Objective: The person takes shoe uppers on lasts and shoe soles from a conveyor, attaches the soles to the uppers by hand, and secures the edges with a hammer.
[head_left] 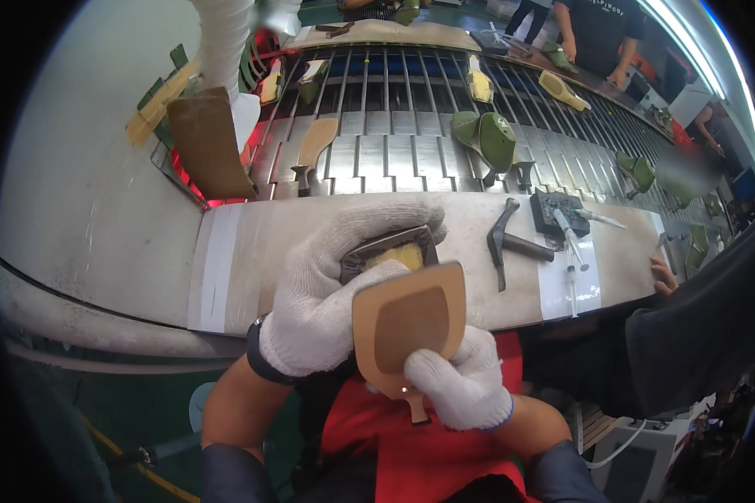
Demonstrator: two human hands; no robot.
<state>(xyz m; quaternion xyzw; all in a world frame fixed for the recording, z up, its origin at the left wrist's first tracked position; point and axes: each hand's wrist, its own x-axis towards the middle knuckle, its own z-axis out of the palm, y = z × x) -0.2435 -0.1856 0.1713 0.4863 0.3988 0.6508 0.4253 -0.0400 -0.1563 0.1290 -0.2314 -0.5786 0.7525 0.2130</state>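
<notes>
My left hand, in a white knit glove, is closed over a dark shoe upper with a yellow inside, holding it just above the bench edge. My right hand, also gloved, grips the narrow heel end of a tan shoe sole with a darker brown patch in its middle. The sole stands in front of the upper, touching it, close to my chest.
A hammer, a dark pad and syringes lie on the bench to the right. Behind runs a slatted metal conveyor carrying green shoes on lasts and tan soles. Another person's sleeve is at right.
</notes>
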